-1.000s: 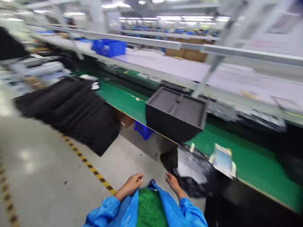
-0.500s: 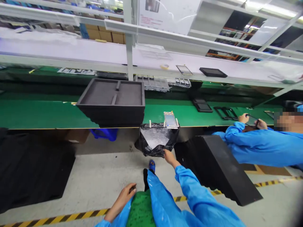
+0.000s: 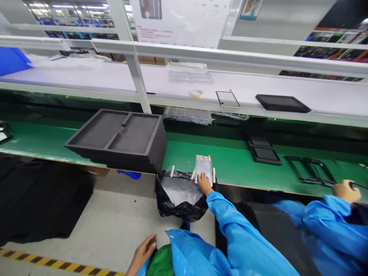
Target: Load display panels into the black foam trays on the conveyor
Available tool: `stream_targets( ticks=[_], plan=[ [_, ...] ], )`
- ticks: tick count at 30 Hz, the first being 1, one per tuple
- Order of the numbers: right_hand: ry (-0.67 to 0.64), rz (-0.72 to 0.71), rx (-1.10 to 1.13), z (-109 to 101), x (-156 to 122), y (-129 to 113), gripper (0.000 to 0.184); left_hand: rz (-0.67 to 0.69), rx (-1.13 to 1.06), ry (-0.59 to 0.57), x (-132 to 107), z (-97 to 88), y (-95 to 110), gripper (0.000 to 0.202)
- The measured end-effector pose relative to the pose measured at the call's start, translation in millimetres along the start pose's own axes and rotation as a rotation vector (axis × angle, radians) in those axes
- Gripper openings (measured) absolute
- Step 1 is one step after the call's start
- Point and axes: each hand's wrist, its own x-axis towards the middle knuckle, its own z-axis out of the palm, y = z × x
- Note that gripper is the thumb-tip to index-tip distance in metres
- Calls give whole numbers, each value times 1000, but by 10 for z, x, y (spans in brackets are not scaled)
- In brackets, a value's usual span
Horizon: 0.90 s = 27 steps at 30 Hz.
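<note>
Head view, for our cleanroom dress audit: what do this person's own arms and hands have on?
Both the left hand and the right hand are bare, with no gloves. The right sleeve is loose, bright blue and reaches the wrist. It belongs to a blue smock that opens over a green garment.

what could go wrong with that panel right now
The phone-sized panel sits at the edge of the green bench under the right hand, so a nudge might tip it into the black plastic bag below. The stacked foam trays beside it could also get knocked.
</note>
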Motion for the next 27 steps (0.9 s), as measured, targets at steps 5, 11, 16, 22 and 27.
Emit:
stream_targets(
  ticks=[5,11,16,22,27],
  plan=[
    [-85,-105,-32,-94,38,80,62,-35,-13,38,20,278,358,74],
    [45,-148,105,-814,56,331,62,-95,-293,-94,241,581,1077,78],
    [274,-397,142,-912,-478,53,67,-155,-833,-381,531,1008,1858,71],
    [612,-901,171,-343,-997,-561,81,-202,-1083,-431,977,1118,1986,53],
    [501,-1101,328,-322,-664,-924,87,-93,-1092,-645,1068,741,1648,34]
  ],
)
